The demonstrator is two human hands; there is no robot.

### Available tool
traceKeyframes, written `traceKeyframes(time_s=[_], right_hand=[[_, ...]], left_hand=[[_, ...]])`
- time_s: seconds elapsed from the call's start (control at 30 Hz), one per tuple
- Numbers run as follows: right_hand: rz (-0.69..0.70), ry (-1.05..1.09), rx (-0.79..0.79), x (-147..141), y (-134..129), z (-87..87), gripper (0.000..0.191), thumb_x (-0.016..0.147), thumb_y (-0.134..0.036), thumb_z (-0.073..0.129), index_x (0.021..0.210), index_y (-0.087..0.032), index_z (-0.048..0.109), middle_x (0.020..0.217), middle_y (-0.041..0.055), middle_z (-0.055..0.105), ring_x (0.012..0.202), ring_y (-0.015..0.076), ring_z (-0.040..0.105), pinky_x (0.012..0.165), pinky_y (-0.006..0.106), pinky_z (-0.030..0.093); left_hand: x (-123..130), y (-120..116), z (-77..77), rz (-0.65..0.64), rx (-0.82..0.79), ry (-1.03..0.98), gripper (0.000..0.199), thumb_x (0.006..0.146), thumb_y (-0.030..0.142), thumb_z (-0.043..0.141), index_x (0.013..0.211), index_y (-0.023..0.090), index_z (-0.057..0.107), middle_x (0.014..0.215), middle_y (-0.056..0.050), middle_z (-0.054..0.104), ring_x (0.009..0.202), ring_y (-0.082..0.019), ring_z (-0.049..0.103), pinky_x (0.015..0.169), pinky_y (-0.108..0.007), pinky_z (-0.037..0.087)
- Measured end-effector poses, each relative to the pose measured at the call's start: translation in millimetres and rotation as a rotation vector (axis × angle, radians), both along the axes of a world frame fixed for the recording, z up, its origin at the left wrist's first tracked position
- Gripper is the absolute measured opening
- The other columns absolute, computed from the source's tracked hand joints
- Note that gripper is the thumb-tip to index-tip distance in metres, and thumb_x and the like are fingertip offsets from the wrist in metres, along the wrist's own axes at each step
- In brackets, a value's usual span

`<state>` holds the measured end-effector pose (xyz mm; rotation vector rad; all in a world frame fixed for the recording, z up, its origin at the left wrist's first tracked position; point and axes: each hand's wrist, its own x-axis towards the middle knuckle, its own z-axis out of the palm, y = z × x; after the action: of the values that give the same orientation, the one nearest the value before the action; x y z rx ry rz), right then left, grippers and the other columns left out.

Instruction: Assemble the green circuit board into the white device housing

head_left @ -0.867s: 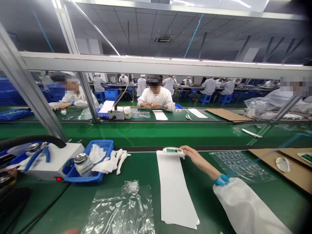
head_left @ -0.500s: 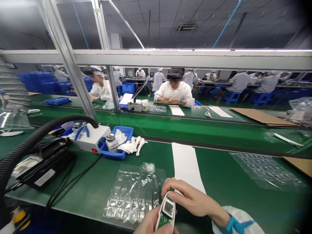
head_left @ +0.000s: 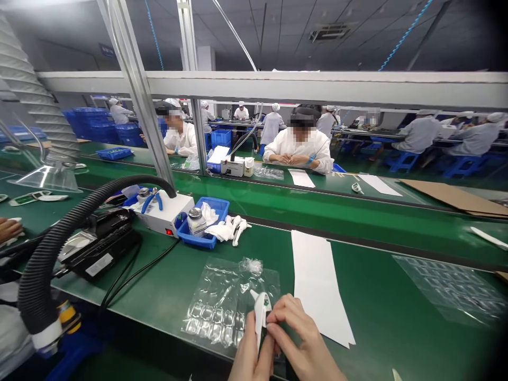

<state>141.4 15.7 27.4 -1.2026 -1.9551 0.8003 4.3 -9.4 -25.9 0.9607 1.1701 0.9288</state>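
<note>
While the left hand (head_left: 251, 353) is closed round a white casing (head_left: 259, 313) above the table's (head_left: 381, 312) near edge, the right hand (head_left: 304, 338) works at its side.
The right thumb and fingertips nearly meet against the smooth, tapered plastic shell, though whether they grip it I cannot tell; green circuit board (head_left: 266, 303) shows inside. Crinkled clear film (head_left: 218, 288) with square pockets lies just beyond; flat white paper (head_left: 319, 286) reaches toward the far edge, where a blue tray (head_left: 204, 243) holds a metal-lidded jar (head_left: 196, 222).
</note>
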Motion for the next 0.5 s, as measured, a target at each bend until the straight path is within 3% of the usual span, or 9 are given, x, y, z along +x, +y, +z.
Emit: traceKeyframes(time_s=[0.2,0.3,0.4,0.5], right_hand=[[0.06,-0.049,0.047,-3.3,-1.8,-2.4,0.017,0.099,-0.023,0.039,0.083,-0.023,0.045,0.083,0.0011,0.05,0.079,0.0179,0.048,0.076,0.033,0.04],[0.024,0.072,0.044,0.9,2.3,2.6,0.018,0.099,-0.024,0.036,0.083,-0.023,0.044,0.083,0.0015,0.049,0.078,0.0173,0.047,0.071,0.03,0.04],[-0.198,0.286,0.058,12.1,20.8,12.2,0.019,0.099,-0.028,0.037,0.081,-0.023,0.042,0.079,0.0002,0.044,0.072,0.0161,0.044,0.066,0.028,0.039],[-0.303,0.25,0.152,18.8,52.8,12.3,0.019,0.097,-0.029,0.041,0.08,-0.023,0.043,0.078,0.0006,0.045,0.073,0.0171,0.044,0.067,0.03,0.039]], left_hand=[[-2.1,1.9,8.3,-0.017,0.149,0.143,0.064,0.083,0.067,0.043,0.124,0.018,0.049,0.09,-0.01,0.063,0.083,-0.023,0.057,0.08,-0.033,0.044],[-3.1,0.5,7.3,-0.012,0.06,0.09,0.075,0.078,0.073,0.046,0.127,0.017,0.045,0.081,-0.006,0.059,0.074,-0.02,0.055,0.072,-0.031,0.042],[-3.4,-0.5,7.9,0.046,-0.149,-0.15,0.093,0.065,0.079,0.057,0.132,0.019,0.034,0.072,0.002,0.05,0.06,-0.012,0.044,0.057,-0.025,0.033],[-5.3,2.2,14.5,0.055,-0.218,-0.314,0.093,0.058,0.078,0.065,0.125,0.022,0.035,0.067,0.007,0.045,0.051,-0.007,0.03,0.051,-0.022,0.021]])
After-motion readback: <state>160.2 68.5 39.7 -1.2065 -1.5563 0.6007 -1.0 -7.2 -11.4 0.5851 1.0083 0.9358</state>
